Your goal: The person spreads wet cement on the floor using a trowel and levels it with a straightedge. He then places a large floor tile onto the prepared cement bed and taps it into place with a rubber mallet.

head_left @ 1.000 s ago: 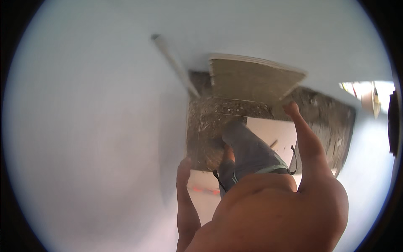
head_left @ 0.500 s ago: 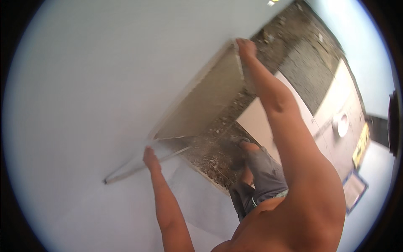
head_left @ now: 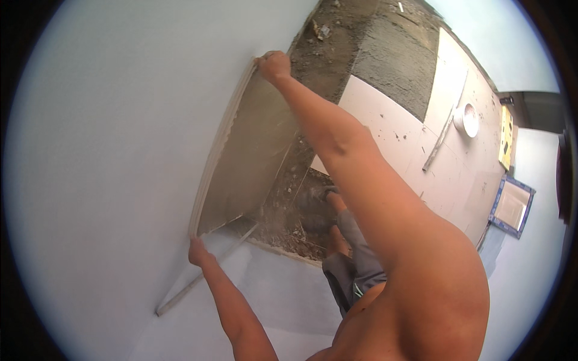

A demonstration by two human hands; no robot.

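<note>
A large rectangular tile (head_left: 244,150), grey-brown on the face I see, stands on edge close along the pale wall. Its light edge looks layered, so I cannot tell whether it is one tile or a few together. My right hand (head_left: 275,66) is closed round its far upper corner. At the near upper corner, my left hand (head_left: 198,251) grips with curled fingers, thumb side hidden. Close by the left hand, a long straight bar (head_left: 208,271) leans in the wall corner, apart from the fingers.
Rough soil (head_left: 295,198) lies around my feet, with grey mortar (head_left: 394,66) farther off. Pale floor tiles (head_left: 391,120) cover the right side. On them are a white bucket (head_left: 466,121), a straight strip (head_left: 439,144) and a yellow board (head_left: 506,138). A blue-framed panel (head_left: 512,207) stands beyond.
My view has turned, so the tile and both hands appear farther left. The tile looks more upright and closer along the wall. Both hands still hold its corners.
</note>
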